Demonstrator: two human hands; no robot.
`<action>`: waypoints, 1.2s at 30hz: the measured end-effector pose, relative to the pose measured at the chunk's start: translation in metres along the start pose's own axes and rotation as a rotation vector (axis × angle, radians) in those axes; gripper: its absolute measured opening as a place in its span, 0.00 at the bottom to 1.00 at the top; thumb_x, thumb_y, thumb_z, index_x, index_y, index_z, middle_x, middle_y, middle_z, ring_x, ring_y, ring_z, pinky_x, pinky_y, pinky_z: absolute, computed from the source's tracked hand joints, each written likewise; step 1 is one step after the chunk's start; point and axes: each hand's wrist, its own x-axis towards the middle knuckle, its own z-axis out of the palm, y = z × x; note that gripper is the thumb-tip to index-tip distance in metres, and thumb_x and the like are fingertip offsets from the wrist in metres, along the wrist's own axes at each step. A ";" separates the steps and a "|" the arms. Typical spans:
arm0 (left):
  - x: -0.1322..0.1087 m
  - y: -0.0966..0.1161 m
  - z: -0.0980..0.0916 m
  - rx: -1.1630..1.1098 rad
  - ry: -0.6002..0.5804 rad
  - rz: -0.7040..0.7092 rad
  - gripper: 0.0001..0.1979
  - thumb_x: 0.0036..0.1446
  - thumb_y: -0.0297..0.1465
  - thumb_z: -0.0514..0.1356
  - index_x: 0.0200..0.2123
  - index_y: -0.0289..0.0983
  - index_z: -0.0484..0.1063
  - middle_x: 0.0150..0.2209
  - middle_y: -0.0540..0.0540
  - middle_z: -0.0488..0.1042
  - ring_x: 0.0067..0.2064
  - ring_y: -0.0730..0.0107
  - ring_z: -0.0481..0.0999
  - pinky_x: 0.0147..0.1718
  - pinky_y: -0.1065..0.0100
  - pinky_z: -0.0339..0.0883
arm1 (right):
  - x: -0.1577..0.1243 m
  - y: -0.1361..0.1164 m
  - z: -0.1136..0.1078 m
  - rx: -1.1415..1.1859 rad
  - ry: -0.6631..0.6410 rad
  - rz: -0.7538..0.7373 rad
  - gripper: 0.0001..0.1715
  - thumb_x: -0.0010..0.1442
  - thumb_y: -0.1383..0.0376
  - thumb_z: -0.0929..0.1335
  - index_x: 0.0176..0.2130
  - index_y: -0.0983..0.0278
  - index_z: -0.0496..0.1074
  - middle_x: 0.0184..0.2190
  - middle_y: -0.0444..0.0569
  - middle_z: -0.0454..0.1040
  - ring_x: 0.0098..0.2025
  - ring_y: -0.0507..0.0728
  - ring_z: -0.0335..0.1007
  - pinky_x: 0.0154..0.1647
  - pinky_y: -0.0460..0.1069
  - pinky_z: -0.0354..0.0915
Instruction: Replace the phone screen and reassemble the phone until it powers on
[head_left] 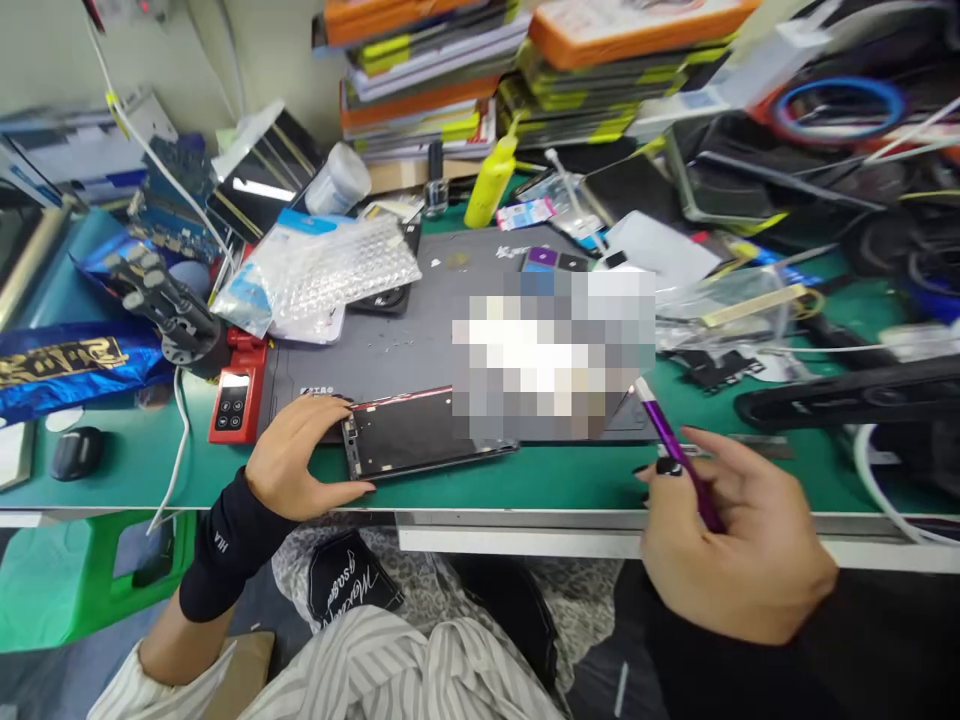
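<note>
My left hand [300, 455] grips the left end of an opened phone body [405, 435], thumb at its front edge and fingers at its far edge. The phone body lies flat, its dark inner side up, on the front of a grey work mat [420, 330]. A pixelated patch covers its right end and the mat behind it. My right hand [739, 535] is closed around a slim purple pen-shaped tool [679, 450], with a pale collar and a thin point aimed left toward the mat. I cannot tell exactly what kind of tool it is.
Left of the mat stand a red device with buttons [238, 400] and a dark tool holder [176, 320]. Bubble wrap [345, 265] lies behind, near a yellow bottle [491, 180]. Stacked boxes [427, 60] line the back. Cables and plastic bags [720, 305] crowd the right.
</note>
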 end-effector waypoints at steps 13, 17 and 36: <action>0.120 0.050 0.040 -0.153 -0.282 -0.286 0.13 0.55 0.35 0.56 0.36 0.34 0.77 0.33 0.42 0.78 0.33 0.64 0.77 0.37 0.62 0.72 | 0.031 0.046 0.001 -0.027 0.069 -0.204 0.17 0.58 0.68 0.64 0.46 0.67 0.75 0.36 0.59 0.78 0.37 0.66 0.75 0.32 0.53 0.64; 0.129 0.040 0.041 -0.140 -0.377 -0.266 0.14 0.50 0.40 0.62 0.35 0.36 0.77 0.31 0.46 0.77 0.31 0.67 0.75 0.32 0.66 0.71 | 0.029 0.043 0.009 -0.063 0.081 -0.185 0.19 0.60 0.67 0.63 0.50 0.67 0.73 0.40 0.61 0.75 0.41 0.68 0.74 0.32 0.54 0.64; 0.103 0.089 0.013 0.013 0.124 -0.105 0.34 0.39 0.38 0.65 0.51 0.31 0.65 0.47 0.35 0.66 0.48 0.50 0.69 0.49 0.49 0.67 | 0.015 -0.078 0.021 1.176 -0.661 0.100 0.27 0.51 0.55 0.70 0.47 0.66 0.68 0.41 0.56 0.78 0.41 0.59 0.77 0.42 0.53 0.73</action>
